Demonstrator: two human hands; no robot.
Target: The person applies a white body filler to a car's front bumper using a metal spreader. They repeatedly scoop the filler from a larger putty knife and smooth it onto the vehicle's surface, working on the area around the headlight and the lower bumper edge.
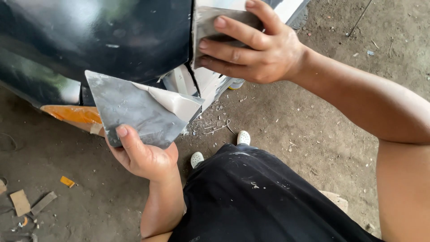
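My left hand (142,154) grips a flat grey metal plate (130,110) by its lower edge, thumb on top. A smear of pale filler paste (177,102) lies on the plate's right side. My right hand (253,47) presses a smaller grey metal spreader (210,22) against a glossy black car body panel (103,40), right at a vertical seam in the panel. Four fingers lie flat over the spreader.
An orange strip (74,114) runs along the panel's lower edge. Below is a dirt floor (304,134) with cardboard scraps (20,201) at the left. My black clothing (260,197) and white shoes (243,137) fill the lower middle.
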